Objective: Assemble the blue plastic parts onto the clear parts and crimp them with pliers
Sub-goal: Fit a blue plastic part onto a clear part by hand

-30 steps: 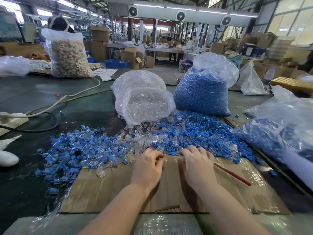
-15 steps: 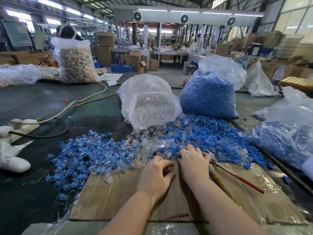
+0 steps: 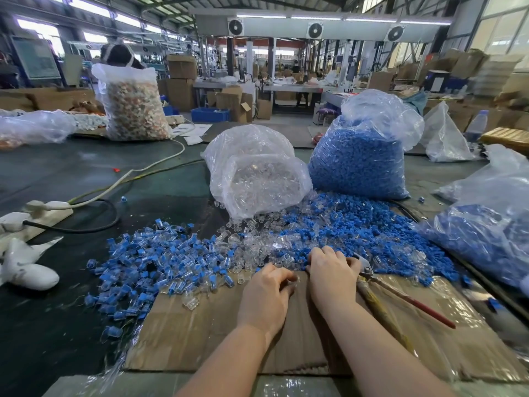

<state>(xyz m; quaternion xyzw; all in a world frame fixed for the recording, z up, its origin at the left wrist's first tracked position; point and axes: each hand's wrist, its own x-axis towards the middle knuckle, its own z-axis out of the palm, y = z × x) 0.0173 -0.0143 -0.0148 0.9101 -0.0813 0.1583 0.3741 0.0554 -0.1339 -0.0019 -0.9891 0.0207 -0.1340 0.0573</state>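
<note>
While we look down at the dark tabletop, we see both of our hands resting at the far edge of a flat piece of cardboard. Our left hand is curled with the fingers bent inward, and something clear seems to be under the fingertips, but we cannot tell if it really holds a part. Our right hand is also curled, knuckles up, on the border of the pile, and what it holds is hidden from us. Just beside the right hand, on its right side, lie the pliers, with the metal head near the thumb and the red handles pointing toward the right over the cardboard. Loose blue parts make a wide heap in front of the right hand, and loose clear parts are spread in front of both hands, between the blue heap and a second heap of joined blue-and-clear pieces on the left. Behind the heaps stand a bag of clear parts and, to its right and touching the blue heap, a bag of blue parts. Another bag with blue content lies at the right edge.
</note>
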